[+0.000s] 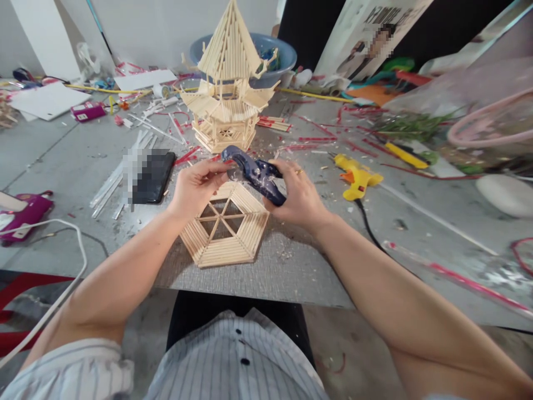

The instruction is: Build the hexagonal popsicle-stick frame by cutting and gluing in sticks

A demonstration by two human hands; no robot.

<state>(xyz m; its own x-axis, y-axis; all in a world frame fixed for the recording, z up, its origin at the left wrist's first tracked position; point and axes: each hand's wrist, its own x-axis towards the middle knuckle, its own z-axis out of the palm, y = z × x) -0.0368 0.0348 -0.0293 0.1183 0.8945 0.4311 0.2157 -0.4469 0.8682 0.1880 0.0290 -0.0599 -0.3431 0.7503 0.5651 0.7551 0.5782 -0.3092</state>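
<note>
My right hand (297,194) grips a dark blue hand cutter (256,175), its handles apart and its head pointing left. At the cutter's head, my left hand (197,183) pinches its thumb and fingers together. A small red bit shows by those fingertips, but what they hold is too small to make out. Below both hands a flat hexagonal frame of thin wooden sticks (229,253) lies on the table, with spokes crossing its open centre. Just beyond the hands stands a tiered stick pagoda (227,105) with a pointed roof.
A yellow glue gun (356,176) with a black cord lies at right. Left are a black phone (154,176), clear glue sticks (110,186) and a purple device (27,214) near a white cable. Behind the pagoda is a blue basin (287,55). Red scraps litter the grey table (300,278).
</note>
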